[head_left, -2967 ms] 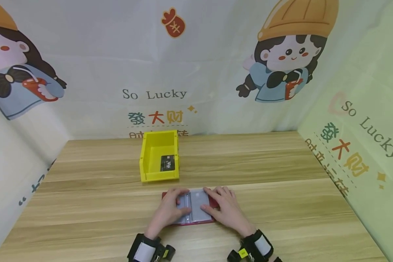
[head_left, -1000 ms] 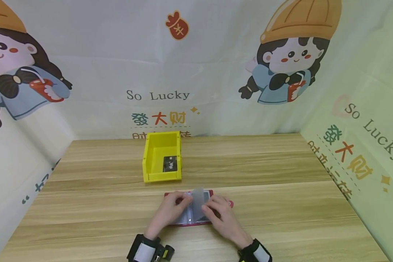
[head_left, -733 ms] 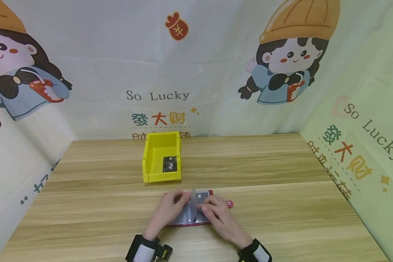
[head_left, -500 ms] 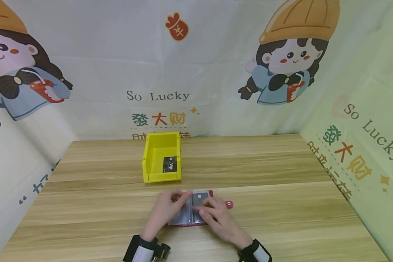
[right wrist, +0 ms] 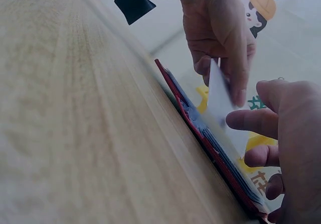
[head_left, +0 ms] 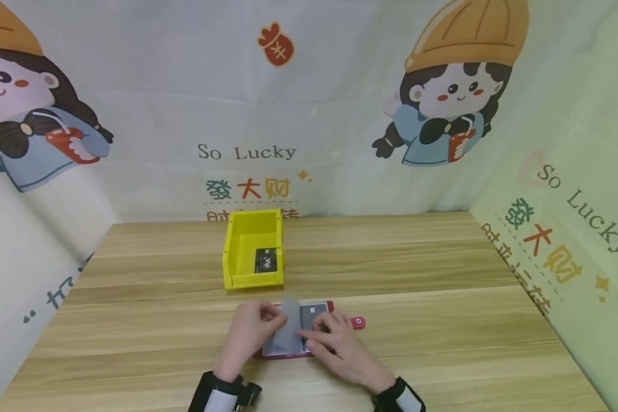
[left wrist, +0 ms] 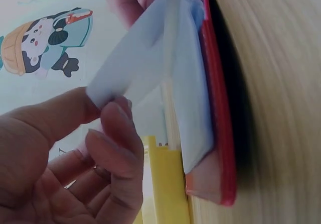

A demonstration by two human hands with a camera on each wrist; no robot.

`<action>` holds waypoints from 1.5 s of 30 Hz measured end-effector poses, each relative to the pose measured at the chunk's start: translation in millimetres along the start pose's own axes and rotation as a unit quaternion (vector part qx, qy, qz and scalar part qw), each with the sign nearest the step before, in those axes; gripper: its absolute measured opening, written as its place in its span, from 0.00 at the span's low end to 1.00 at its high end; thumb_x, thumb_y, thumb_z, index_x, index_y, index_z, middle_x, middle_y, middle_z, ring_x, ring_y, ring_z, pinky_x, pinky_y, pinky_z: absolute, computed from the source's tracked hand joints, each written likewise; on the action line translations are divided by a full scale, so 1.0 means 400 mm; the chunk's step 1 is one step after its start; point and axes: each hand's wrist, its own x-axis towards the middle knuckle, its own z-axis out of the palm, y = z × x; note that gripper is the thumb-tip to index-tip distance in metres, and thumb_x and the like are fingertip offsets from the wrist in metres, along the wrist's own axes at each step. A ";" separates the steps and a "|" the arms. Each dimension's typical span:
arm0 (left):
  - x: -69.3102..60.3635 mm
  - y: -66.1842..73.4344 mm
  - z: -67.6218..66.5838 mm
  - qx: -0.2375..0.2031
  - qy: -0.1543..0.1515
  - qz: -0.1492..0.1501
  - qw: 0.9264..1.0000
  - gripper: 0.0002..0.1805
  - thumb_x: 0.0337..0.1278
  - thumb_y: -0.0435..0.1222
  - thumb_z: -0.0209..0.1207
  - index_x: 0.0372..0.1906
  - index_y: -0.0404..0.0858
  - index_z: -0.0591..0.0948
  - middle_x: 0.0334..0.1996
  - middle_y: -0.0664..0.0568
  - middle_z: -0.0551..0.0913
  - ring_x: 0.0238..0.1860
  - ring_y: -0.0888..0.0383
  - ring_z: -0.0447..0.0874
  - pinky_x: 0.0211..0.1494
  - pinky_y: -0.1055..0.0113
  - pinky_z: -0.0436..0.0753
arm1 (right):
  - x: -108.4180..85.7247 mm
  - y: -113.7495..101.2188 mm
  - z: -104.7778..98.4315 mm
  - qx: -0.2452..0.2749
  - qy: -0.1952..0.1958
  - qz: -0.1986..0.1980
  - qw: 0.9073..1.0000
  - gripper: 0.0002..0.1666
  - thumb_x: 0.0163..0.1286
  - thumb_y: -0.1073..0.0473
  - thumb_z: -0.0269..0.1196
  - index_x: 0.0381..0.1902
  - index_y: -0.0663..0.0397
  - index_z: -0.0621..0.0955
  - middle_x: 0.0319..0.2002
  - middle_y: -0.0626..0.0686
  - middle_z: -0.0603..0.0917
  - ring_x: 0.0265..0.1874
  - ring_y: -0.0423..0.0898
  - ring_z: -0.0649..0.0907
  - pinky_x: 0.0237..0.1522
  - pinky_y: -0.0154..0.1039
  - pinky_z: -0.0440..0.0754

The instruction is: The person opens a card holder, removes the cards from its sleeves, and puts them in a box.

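A red card holder (left wrist: 223, 118) lies spread on the table, with clear plastic sleeve pages inside. My left hand (head_left: 248, 332) pinches one translucent page (head_left: 289, 332) between thumb and index finger, and the page stands tilted over the left half. On the right half a dark card (head_left: 314, 311) shows in its sleeve. My right hand (head_left: 342, 350) hovers over that half with loosely bent fingers. Its index fingertip is at the page near the spine; whether it touches is hard to tell. The right wrist view shows nothing pinched by the right hand (right wrist: 301, 138).
A yellow bin (head_left: 228, 269) stands behind the card holder, with a black VIP card (head_left: 265, 260) inside. A red snap strap (head_left: 358, 323) sticks out right of the holder. Printed cloth walls (head_left: 340, 171) border the wooden table (head_left: 417, 320).
The lifted page has swung from right to left, uncovering the dark card. My left hand has drawn leftward with it, while my right index finger has reached toward the spine.
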 end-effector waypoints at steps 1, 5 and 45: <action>0.000 -0.002 -0.002 0.002 -0.002 -0.004 1.000 0.05 0.54 0.35 0.70 0.31 0.36 0.87 0.25 0.51 0.85 0.25 0.62 0.76 0.27 0.69 0.74 | 0.000 0.000 0.000 -0.002 -0.003 0.001 1.000 0.18 0.78 0.51 0.53 0.57 0.38 0.85 0.43 0.42 0.72 0.45 0.38 0.65 0.49 0.37 0.59; 0.001 -0.009 -0.008 0.010 -0.005 -0.023 1.000 0.12 0.52 0.33 0.71 0.41 0.33 0.86 0.23 0.51 0.82 0.24 0.60 0.75 0.26 0.69 0.72 | 0.000 -0.001 0.000 -0.010 -0.010 0.004 1.000 0.18 0.78 0.50 0.53 0.57 0.38 0.85 0.43 0.42 0.71 0.45 0.38 0.64 0.48 0.37 0.58; 0.014 -0.030 0.034 0.071 -0.034 0.142 0.987 0.20 0.38 0.14 0.55 0.33 0.37 0.85 0.29 0.51 0.83 0.31 0.59 0.76 0.36 0.70 0.75 | 0.012 0.011 -0.010 0.044 0.091 0.012 0.995 0.15 0.68 0.61 0.65 0.52 0.50 0.87 0.38 0.44 0.75 0.38 0.34 0.69 0.42 0.29 0.67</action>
